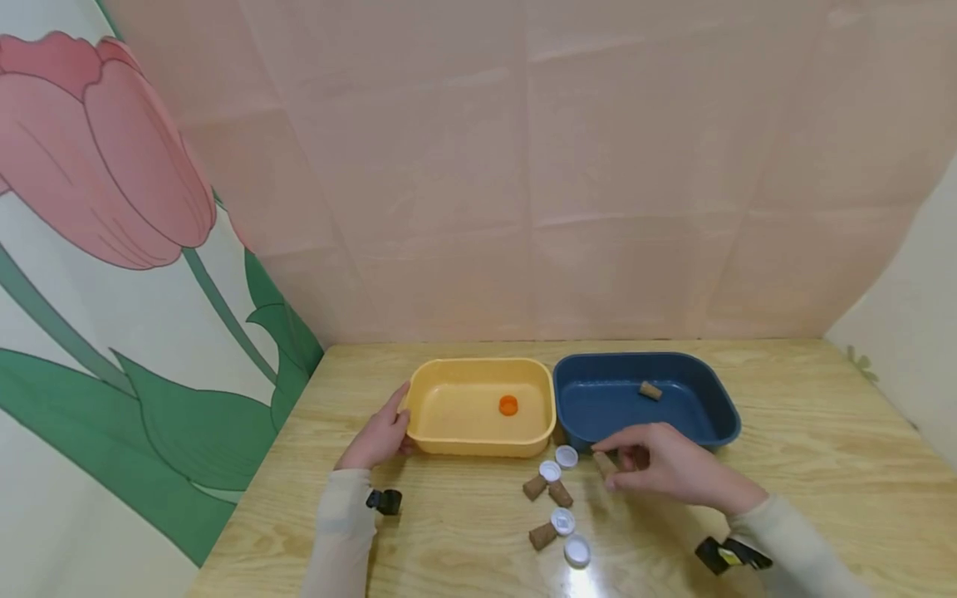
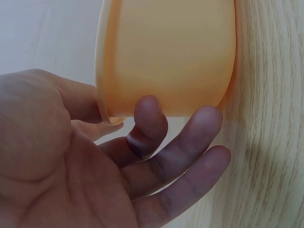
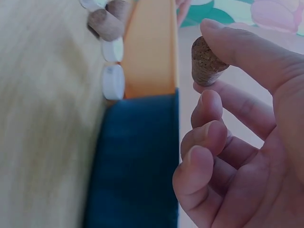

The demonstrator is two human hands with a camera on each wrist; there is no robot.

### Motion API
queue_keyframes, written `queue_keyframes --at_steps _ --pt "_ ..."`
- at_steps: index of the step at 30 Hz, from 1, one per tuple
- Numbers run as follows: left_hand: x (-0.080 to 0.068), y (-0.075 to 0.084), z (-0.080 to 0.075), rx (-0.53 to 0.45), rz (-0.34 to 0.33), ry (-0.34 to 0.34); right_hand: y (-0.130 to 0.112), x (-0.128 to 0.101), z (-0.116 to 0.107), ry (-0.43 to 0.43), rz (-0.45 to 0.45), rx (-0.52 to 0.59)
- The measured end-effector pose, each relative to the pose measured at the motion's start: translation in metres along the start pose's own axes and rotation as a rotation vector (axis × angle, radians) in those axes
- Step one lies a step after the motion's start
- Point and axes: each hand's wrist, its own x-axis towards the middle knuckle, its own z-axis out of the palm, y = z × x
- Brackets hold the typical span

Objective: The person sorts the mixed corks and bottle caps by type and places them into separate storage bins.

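On the wooden desk (image 1: 785, 432), right hand (image 1: 673, 465) pinches a cork (image 3: 206, 64); left hand (image 1: 381, 436), fingers (image 2: 190, 142) spread, steadies the yellow tray (image 1: 419, 432); best lifted clear of the blue tray (image 1: 718, 407) rim.

My station reads as a staged recording booth, not a lived-in room. A plain pale wooden bench (image 1: 822, 432) is boxed in by creased pink sheeting (image 1: 598, 166) at the back, a printed tulip backdrop (image 1: 112, 249) to my left and a cream panel (image 1: 920, 291) to my right.
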Motion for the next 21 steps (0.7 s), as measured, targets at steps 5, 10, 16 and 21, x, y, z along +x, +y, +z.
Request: queue_keyframes --at_steps 5,10,16,21 --pt "0.0 0.0 0.0 0.006 0.001 -0.003 -0.001 0.004 -0.013 0.022 0.015 -0.033" --pt "-0.001 0.001 0.0 0.015 -0.003 -0.003 0.0 0.011 -0.028 0.042 0.058 -0.092" --pt "-0.001 0.001 0.0 0.009 0.004 0.0 0.008 0.021 -0.045 0.06 0.102 -0.132" --pt "-0.001 0.002 -0.001 0.006 0.005 0.001 0.018 0.028 -0.054 0.069 0.114 -0.154"
